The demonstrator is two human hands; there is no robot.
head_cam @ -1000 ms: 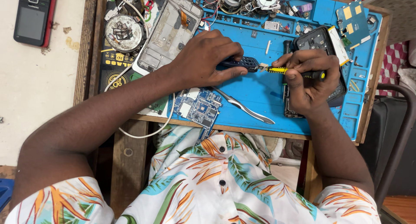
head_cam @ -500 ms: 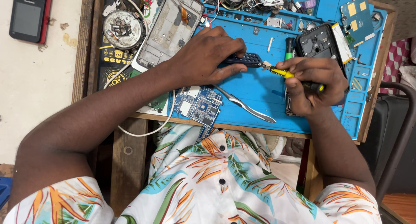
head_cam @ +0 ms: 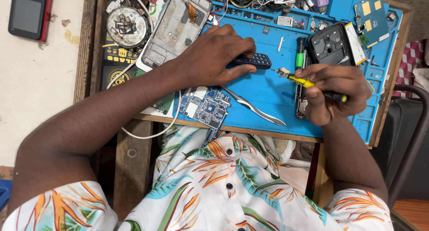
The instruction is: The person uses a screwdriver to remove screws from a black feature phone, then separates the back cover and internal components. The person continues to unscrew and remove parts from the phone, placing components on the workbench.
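My left hand (head_cam: 216, 54) rests on the blue repair mat (head_cam: 268, 94) and grips a small dark keypad phone (head_cam: 252, 61), its end sticking out past my fingers. My right hand (head_cam: 333, 94) is closed around a yellow-and-black screwdriver (head_cam: 304, 82); a small metal part sits at its tip, above the mat and just right of the keypad phone. Under my right hand lies a dark phone frame (head_cam: 301, 103), mostly hidden. Metal tweezers (head_cam: 252, 107) and a blue circuit board (head_cam: 206, 108) lie near the mat's front edge.
An opened black phone back (head_cam: 331, 43) and a green-handled tool (head_cam: 300, 56) lie beyond my right hand. A grey phone chassis (head_cam: 176, 27), a round part (head_cam: 127, 26), wires and several small parts crowd the back. A red-and-black phone (head_cam: 27, 14) lies far left. A chair (head_cam: 409, 137) stands at the right.
My right hand has pulled the screwdriver slightly right and down, away from the keypad phone. My left hand has stayed on the phone.
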